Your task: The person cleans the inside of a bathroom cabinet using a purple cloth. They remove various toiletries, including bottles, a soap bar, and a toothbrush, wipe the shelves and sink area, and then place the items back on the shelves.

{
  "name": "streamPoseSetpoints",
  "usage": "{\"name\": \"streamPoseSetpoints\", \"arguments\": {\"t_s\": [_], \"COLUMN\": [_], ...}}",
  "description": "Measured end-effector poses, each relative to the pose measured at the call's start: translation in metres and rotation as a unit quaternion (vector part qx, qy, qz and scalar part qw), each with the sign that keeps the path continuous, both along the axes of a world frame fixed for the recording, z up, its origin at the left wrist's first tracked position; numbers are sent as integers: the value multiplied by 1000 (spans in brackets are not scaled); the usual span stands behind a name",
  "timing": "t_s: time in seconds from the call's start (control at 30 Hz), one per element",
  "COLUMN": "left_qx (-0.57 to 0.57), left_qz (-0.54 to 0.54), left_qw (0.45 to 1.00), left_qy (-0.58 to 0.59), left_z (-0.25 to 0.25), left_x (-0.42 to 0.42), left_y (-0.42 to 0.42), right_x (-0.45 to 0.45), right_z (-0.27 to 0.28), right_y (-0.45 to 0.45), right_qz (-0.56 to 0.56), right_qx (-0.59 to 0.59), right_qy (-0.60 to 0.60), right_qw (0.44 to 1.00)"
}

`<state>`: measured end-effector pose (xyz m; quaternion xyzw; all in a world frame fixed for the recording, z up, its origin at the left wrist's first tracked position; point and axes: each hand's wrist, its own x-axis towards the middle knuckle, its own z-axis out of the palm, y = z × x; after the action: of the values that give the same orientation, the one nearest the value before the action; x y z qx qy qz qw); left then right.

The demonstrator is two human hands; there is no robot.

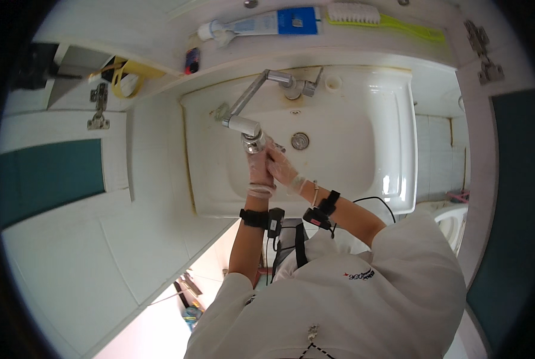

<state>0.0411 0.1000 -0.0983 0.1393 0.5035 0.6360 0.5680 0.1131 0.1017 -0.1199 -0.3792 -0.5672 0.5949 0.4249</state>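
Both of my hands are in clear thin gloves and meet under the outlet end of a jointed chrome faucet [252, 134], over the left part of a white ceramic washbasin [339, 148]. My left hand [260, 168] points up at the faucet's end, which partly hides its fingers. Against it from the right lies my right hand [283, 167], its fingers touching the left hand near the outlet. A small dark metallic piece [281, 148] shows by the fingertips; whether it is held or belongs to the faucet is unclear. To the right of the hands is the metal drain [300, 141].
On the shelf above the basin lie a blue-and-white tube [267, 23] and a green-handled scrub brush [375, 18]. A small white cup-like piece [333, 82] stands near the faucet base. Open cabinet doors with metal hinges [98, 107] flank the basin. Wrist-worn devices [274, 222] trail black cables.
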Motion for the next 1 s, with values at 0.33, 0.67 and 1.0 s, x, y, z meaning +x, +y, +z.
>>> {"name": "streamPoseSetpoints", "arguments": {"t_s": [0.33, 0.67, 1.0], "left_qx": [-130, -136, -30], "left_qz": [45, 40, -269], "left_qw": [984, 986, 645], "left_qy": [-111, -89, 714], "left_z": [-37, -43, -4], "left_x": [-20, -20, -18], "left_y": [15, 14, -28], "right_x": [51, 39, -6], "right_z": [-24, -30, -22], "right_y": [-30, -36, 17], "right_qz": [-181, -167, 33], "right_qx": [-390, -496, -510], "right_qy": [186, 329, 417], "right_qw": [883, 786, 751]}}
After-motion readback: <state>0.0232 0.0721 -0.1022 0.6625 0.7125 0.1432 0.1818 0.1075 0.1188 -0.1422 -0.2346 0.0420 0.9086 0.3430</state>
